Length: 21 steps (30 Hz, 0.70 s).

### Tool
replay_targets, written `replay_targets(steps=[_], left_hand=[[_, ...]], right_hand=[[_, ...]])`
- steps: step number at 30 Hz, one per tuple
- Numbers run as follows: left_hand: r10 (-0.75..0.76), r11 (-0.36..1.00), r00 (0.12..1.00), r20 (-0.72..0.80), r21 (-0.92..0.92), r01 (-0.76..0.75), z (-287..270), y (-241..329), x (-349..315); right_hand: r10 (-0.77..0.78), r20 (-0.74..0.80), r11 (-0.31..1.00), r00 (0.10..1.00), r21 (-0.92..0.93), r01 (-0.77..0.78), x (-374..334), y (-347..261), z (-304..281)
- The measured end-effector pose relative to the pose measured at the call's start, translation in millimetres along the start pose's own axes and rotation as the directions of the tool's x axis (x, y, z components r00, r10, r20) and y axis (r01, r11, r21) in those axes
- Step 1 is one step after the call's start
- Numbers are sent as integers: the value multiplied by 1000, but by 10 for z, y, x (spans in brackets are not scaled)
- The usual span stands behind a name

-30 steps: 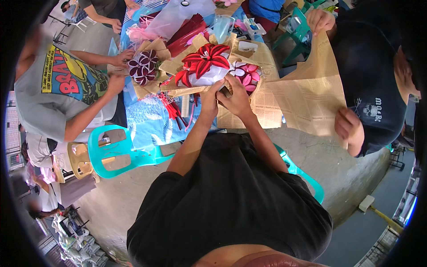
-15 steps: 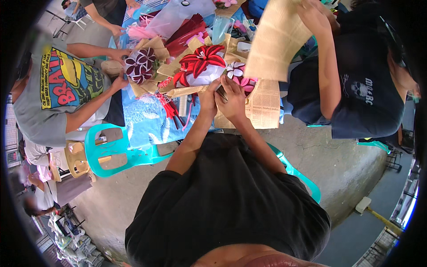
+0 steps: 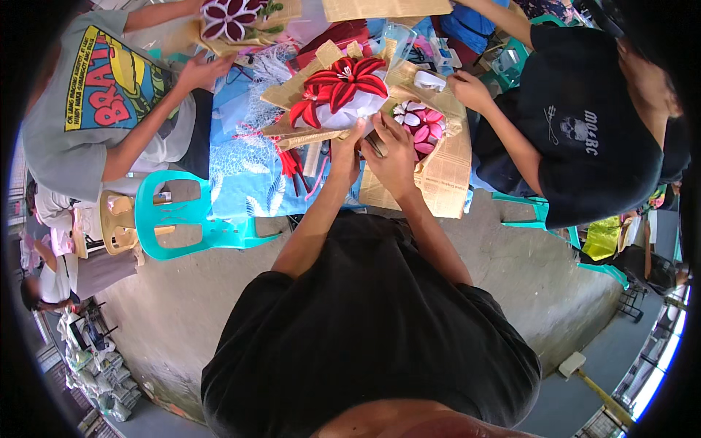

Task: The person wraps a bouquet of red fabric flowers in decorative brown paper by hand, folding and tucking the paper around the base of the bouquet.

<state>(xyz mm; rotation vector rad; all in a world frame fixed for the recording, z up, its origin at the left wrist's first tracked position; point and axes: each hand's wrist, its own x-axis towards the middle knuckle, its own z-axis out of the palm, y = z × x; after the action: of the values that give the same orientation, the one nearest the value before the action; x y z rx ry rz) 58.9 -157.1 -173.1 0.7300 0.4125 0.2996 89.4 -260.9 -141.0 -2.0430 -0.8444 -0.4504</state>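
A bouquet of red lily-like flowers (image 3: 342,86), with white lining and brown newsprint wrap, rests at the table's near side. My left hand (image 3: 346,152) is closed on the lower edge of its wrap. Beside it, my right hand (image 3: 391,155) has its fingers bent and pressed at the bouquet's base, close to the left thumb; the exact grip is partly hidden. Just right of that hand lie pink and white flowers (image 3: 425,133) on a sheet of newsprint paper (image 3: 438,191).
A co-worker at left holds a bouquet of dark maroon flowers (image 3: 228,20). Another, at right, reaches over the table by a white object (image 3: 429,80). Red pipe cleaners (image 3: 294,166) lie on the blue tablecloth (image 3: 237,186). A teal chair (image 3: 171,219) stands at left.
The view has shifted. At right, the co-worker's raised brown paper has moved to the far side, uncovering the pink flowers more. The maroon bouquet has moved away. My hands stay at the red bouquet's base.
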Motion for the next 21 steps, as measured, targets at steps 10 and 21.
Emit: replay_targets(steps=[10,21], left_hand=[[61,998,971,230,-17,-59,-174,145,-26],[17,1000,987,157,-7,-16,-204,66,-4]], right_hand=[[-11,-2,991,1000,134,12,72,20,-8],[31,-48,998,998,51,-29,13,-56,24]])
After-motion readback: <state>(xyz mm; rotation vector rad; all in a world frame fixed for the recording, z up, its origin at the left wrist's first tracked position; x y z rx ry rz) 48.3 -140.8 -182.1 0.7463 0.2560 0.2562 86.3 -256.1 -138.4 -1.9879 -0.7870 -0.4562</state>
